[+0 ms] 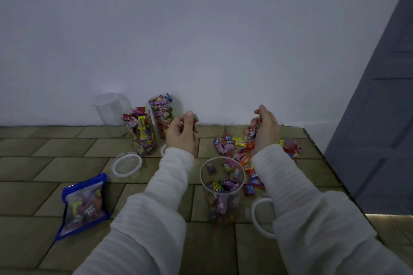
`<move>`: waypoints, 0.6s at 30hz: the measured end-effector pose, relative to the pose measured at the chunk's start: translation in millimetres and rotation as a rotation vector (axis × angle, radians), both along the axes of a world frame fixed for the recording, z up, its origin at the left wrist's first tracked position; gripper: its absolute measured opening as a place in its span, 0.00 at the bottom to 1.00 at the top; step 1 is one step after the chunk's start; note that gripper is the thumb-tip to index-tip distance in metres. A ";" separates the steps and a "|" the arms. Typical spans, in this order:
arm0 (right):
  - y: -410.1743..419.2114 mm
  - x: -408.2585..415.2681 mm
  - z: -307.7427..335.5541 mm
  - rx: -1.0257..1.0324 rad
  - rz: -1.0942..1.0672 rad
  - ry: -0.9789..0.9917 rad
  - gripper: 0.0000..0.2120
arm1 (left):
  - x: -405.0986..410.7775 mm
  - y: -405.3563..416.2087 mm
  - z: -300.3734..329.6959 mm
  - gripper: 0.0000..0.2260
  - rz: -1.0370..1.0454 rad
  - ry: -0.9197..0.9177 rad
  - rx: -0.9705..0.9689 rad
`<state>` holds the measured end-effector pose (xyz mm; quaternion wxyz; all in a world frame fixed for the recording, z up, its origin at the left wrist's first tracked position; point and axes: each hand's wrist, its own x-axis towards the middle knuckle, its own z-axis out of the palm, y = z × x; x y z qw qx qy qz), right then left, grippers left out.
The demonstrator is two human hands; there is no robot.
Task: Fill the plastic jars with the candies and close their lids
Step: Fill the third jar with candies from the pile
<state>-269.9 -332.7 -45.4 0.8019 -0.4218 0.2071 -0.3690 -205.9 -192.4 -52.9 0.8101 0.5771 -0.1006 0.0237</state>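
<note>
A clear plastic jar (221,187), partly filled with wrapped candies, stands open in front of me. Beyond it lies a loose pile of candies (232,144). My left hand (182,135) is raised left of the pile and grips a few candies. My right hand (264,129) hovers over the pile's right side and holds several candies. Two full open jars (143,131) (162,115) stand at the back left, with an empty jar (109,107) behind them by the wall. One white-rimmed lid (127,164) lies left; another lid (260,216) lies under my right sleeve.
A blue-edged zip bag (83,205) with candies lies at the front left. The table (44,163) has a brick pattern and ends at a white wall. Its right edge (324,158) runs diagonally, with a grey door (380,118) beyond.
</note>
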 end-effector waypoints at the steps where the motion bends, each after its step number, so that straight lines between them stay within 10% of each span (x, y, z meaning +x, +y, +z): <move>1: 4.3 -2.9 7.6 0.011 0.010 -0.038 0.12 | -2.3 1.2 3.4 0.10 -0.015 -0.024 -0.004; 18: 46.5 -28.2 11.1 0.424 0.085 -0.103 0.12 | -60.7 5.9 -17.7 0.07 -0.044 -0.228 0.162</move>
